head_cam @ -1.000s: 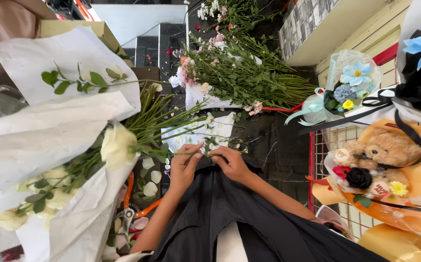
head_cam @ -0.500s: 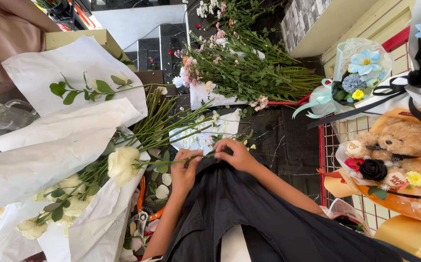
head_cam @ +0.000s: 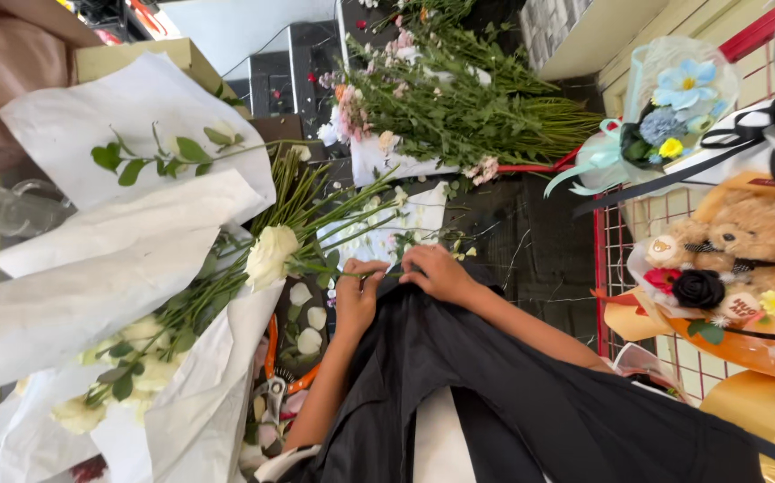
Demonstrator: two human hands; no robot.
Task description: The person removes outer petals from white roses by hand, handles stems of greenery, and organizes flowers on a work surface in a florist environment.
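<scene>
A cluttered flower-shop bench (head_cam: 530, 241), dark and strewn with petals, carries white wrapping paper (head_cam: 110, 250), a pink-flowered bunch (head_cam: 459, 107) towards its far edge, and orange shears (head_cam: 273, 385) near its front. The left hand (head_cam: 356, 300) and right hand (head_cam: 437, 273), both curled shut, pinch the green stem (head_cam: 334, 271) of a white rose (head_cam: 271, 255), whose bloom lies beside the paper. A red wire rack (head_cam: 620, 259) with a teddy bear bouquet (head_cam: 745, 259) is cut off at the frame edge; dark clothing hides the bench's near edge.

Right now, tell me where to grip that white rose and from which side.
Grip the white rose on its bare green stem just behind the bloom, not the soft petals. The stem runs toward the left hand and right hand already holding its far end, so probably come from the open side facing them.
</scene>
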